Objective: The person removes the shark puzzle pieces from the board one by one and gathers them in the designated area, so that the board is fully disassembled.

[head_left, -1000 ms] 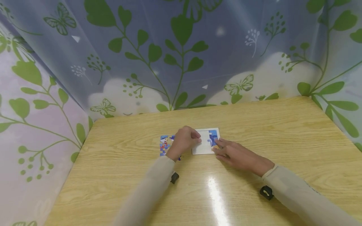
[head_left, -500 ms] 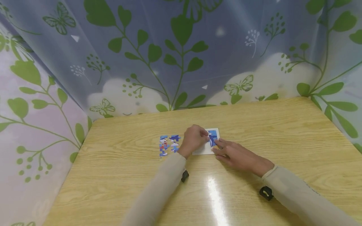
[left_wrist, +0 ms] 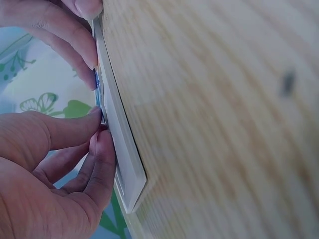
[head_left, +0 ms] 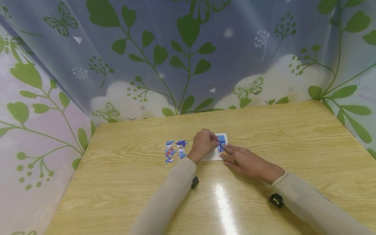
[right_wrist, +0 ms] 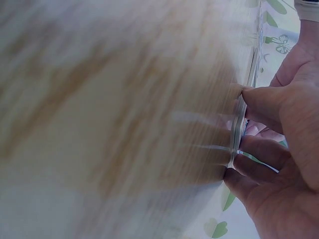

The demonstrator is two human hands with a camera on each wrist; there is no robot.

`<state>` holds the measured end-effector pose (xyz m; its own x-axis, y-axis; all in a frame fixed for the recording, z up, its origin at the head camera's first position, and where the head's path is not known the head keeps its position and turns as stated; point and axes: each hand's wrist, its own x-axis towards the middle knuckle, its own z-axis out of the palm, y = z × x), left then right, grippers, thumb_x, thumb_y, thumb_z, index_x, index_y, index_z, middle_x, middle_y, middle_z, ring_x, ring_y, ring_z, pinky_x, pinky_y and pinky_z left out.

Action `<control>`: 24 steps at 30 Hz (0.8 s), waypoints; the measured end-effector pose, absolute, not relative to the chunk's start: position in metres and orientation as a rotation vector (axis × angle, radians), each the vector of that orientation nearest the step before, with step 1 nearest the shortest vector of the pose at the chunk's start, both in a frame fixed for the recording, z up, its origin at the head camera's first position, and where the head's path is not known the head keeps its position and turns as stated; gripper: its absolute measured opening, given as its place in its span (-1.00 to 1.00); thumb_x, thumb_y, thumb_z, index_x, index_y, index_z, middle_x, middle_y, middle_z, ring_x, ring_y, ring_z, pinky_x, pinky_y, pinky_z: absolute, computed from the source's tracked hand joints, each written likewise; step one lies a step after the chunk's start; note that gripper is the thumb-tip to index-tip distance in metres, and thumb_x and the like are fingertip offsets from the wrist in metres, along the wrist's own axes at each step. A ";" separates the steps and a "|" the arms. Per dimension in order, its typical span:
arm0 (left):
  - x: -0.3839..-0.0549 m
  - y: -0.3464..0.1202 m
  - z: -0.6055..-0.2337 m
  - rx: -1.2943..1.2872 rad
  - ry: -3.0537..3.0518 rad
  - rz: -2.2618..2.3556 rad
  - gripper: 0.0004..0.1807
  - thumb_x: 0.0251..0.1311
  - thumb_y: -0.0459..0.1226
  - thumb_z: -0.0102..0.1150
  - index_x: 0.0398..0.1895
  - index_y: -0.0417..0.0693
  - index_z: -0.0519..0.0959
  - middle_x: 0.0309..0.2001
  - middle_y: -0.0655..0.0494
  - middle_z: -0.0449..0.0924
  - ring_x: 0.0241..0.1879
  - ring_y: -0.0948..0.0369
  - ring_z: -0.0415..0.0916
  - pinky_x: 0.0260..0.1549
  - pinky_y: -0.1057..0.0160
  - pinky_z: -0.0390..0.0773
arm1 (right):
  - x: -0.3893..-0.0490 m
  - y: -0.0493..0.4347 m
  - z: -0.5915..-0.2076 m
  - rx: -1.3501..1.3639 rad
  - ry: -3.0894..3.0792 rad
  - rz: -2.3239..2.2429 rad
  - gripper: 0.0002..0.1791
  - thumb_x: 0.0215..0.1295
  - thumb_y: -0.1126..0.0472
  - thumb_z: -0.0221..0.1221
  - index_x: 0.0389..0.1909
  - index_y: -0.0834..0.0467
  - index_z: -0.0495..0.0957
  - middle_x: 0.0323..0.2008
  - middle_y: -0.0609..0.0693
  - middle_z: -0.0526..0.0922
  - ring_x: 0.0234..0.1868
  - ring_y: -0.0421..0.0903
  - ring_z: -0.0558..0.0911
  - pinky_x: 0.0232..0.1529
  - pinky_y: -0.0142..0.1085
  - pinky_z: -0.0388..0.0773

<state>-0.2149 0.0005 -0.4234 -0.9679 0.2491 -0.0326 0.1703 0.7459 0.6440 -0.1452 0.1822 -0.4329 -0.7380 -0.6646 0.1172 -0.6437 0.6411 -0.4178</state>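
Note:
A white puzzle tray (head_left: pixel 211 157) lies on the table, its right part filled with a blue sea picture (head_left: pixel 221 140). My left hand (head_left: pixel 203 143) reaches over the tray from the left, thumb and fingertips pinched together at the edge of the picture; the small puzzle piece between them is mostly hidden. In the left wrist view, those fingertips are right at the surface of the tray (left_wrist: pixel 123 149). My right hand (head_left: pixel 245 160) holds the tray at its right side. Seen from the right wrist, its thumb and fingers are spread along the thin tray (right_wrist: pixel 237 132).
Several loose puzzle pieces (head_left: pixel 170 151), blue, red and white, lie in two columns left of the tray. The wooden table (head_left: pixel 129 182) ends at a leaf-patterned curtain (head_left: pixel 164 65) behind and on the left. A dark wrist strap (head_left: pixel 276 200) sits under the right sleeve.
My left hand has moved right, from the tray's bare left part to the edge of the picture, uncovering the loose pieces. The right hand stays in place on the tray.

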 end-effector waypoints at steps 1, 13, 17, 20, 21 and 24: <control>-0.215 0.001 -0.423 0.336 2.824 1.028 -0.92 0.15 -0.34 0.46 -0.29 -0.14 0.79 -0.39 0.10 0.74 -0.45 0.28 0.56 -0.43 0.38 0.53 | -0.145 0.182 -0.433 -1.118 2.803 -0.686 -0.60 0.43 0.30 0.22 0.18 0.43 0.53 0.32 0.51 0.32 0.32 0.42 0.39 0.20 0.12 0.47; -0.215 0.001 -0.421 0.329 2.832 1.073 -0.96 0.17 -0.36 0.44 -0.33 -0.13 0.79 -0.41 0.11 0.73 -0.44 0.28 0.58 -0.40 0.36 0.53 | -0.145 0.183 -0.434 -1.123 2.805 -0.685 -0.61 0.43 0.29 0.22 0.18 0.42 0.54 0.33 0.50 0.32 0.33 0.41 0.39 0.21 0.12 0.46; -0.216 0.000 -0.420 0.358 2.843 1.090 -0.95 0.15 -0.34 0.46 -0.34 -0.13 0.78 -0.43 0.12 0.74 -0.43 0.29 0.60 -0.34 0.33 0.56 | -0.145 0.183 -0.433 -1.120 2.806 -0.689 -0.61 0.43 0.30 0.22 0.18 0.42 0.54 0.33 0.50 0.32 0.33 0.40 0.39 0.20 0.12 0.47; -0.216 0.001 -0.420 0.366 2.851 1.091 -0.95 0.15 -0.34 0.46 -0.35 -0.15 0.78 -0.43 0.12 0.74 -0.43 0.29 0.61 -0.31 0.31 0.57 | -0.145 0.183 -0.433 -1.116 2.805 -0.688 -0.61 0.43 0.30 0.22 0.18 0.42 0.54 0.33 0.50 0.32 0.33 0.40 0.39 0.21 0.13 0.46; -0.216 0.001 -0.420 0.365 2.852 1.091 -0.94 0.16 -0.34 0.46 -0.35 -0.15 0.78 -0.43 0.12 0.74 -0.43 0.29 0.61 -0.32 0.31 0.57 | -0.145 0.183 -0.433 -1.115 2.806 -0.687 -0.61 0.43 0.30 0.22 0.18 0.42 0.54 0.33 0.50 0.32 0.33 0.40 0.39 0.21 0.13 0.46; -0.215 0.001 -0.420 0.343 2.848 1.103 -0.95 0.17 -0.33 0.45 -0.36 -0.15 0.78 -0.44 0.12 0.73 -0.44 0.28 0.60 -0.33 0.31 0.57 | -0.145 0.183 -0.433 -1.119 2.806 -0.682 -0.61 0.43 0.29 0.22 0.18 0.42 0.53 0.33 0.50 0.32 0.33 0.40 0.39 0.22 0.13 0.45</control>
<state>-0.2146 0.0011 -0.4196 -0.9727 0.2315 0.0166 0.1823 0.7177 0.6721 -0.1450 0.1826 -0.4332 -0.7382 -0.6641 0.1186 -0.6445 0.6423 -0.4149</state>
